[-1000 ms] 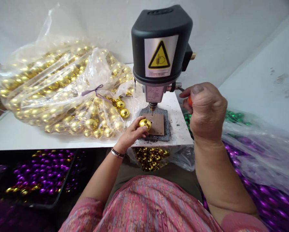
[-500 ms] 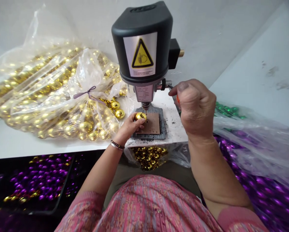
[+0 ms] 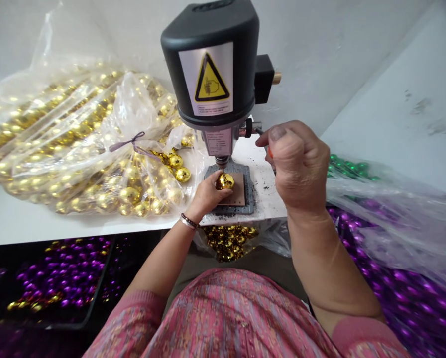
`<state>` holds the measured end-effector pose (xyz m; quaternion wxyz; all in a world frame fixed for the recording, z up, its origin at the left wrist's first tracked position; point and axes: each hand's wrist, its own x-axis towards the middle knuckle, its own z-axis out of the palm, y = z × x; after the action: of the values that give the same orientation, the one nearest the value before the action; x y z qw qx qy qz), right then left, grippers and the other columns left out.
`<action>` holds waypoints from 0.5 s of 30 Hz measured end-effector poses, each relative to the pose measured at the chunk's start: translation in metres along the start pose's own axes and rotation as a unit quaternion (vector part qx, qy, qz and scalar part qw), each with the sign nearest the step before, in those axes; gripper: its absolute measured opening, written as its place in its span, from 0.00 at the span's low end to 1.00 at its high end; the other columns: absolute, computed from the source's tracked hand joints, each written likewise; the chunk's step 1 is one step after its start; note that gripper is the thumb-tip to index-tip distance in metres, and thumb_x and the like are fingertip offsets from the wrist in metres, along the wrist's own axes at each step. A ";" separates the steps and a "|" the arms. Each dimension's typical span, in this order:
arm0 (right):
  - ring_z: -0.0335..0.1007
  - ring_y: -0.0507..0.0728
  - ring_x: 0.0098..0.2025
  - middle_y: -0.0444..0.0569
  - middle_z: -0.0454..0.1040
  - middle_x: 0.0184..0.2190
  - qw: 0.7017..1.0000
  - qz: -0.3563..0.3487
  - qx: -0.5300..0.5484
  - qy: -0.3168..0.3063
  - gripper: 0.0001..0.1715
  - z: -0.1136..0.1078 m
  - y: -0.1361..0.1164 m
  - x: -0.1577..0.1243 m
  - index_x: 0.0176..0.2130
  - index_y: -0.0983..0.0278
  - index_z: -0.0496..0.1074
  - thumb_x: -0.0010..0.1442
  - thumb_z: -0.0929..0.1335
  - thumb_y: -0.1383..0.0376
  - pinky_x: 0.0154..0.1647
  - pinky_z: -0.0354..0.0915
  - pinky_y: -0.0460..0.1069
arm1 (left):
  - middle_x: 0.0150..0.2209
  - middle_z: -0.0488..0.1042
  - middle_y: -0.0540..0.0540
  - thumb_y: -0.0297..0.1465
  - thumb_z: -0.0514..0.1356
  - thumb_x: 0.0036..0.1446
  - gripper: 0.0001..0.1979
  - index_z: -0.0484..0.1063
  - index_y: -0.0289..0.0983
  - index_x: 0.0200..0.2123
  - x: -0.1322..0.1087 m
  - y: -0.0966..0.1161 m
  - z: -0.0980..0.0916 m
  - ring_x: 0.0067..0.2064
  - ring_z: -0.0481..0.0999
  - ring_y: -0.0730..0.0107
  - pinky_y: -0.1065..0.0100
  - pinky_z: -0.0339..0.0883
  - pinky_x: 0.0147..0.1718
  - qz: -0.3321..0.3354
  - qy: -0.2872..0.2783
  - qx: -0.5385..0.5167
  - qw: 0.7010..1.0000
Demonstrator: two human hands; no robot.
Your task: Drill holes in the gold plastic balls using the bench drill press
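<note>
My left hand (image 3: 207,193) grips a shiny gold ball (image 3: 225,181), thumb in front of it, over the brown board (image 3: 238,193) on the base of a small drill press (image 3: 213,64). Just above the ball is the chuck (image 3: 222,161); whether the bit touches the ball I cannot tell. My right hand (image 3: 299,161) is closed in a fist round the drill press's feed handle (image 3: 270,151), of which a bit of orange grip shows. The rest of the handle is hidden by the fingers.
Left of the press lies a tied clear bag of gold balls (image 3: 126,194). Below the table edge hangs a bag of gold balls (image 3: 230,242). A black crate (image 3: 86,318) with purple balls stands lower left. At the right are purple balls (image 3: 402,288) under plastic and green balls (image 3: 348,166).
My left hand has moved right with the gold ball, bringing it under the chuck. My right hand stays on the handle. The view has shifted slightly.
</note>
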<state>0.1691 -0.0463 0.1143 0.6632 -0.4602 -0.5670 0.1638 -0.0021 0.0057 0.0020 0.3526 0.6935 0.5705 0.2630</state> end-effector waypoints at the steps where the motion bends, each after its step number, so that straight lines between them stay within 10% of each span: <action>1: 0.58 0.47 0.23 0.40 0.61 0.19 1.000 0.000 -0.001 -0.001 0.25 0.000 0.000 0.000 0.30 0.62 0.75 0.63 0.63 0.46 0.29 0.60 0.47 | 0.46 0.79 0.42 0.30 0.70 0.47 0.35 0.69 0.34 0.60 0.000 0.001 0.000 0.45 0.77 0.60 0.61 0.69 0.50 -0.003 -0.006 0.002 1.000; 15: 0.61 0.47 0.25 0.40 0.68 0.23 0.997 -0.057 -0.047 -0.009 0.15 -0.002 0.029 -0.028 0.31 0.61 0.72 0.65 0.65 0.56 0.28 0.60 0.46 | 0.45 0.80 0.46 0.31 0.69 0.48 0.32 0.71 0.35 0.58 -0.004 0.002 0.002 0.44 0.77 0.63 0.66 0.69 0.45 -0.002 -0.005 -0.021 1.000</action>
<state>0.1708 -0.0529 0.0745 0.6437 -0.4565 -0.6054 0.1033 -0.0001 0.0016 0.0028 0.3705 0.6860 0.5644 0.2712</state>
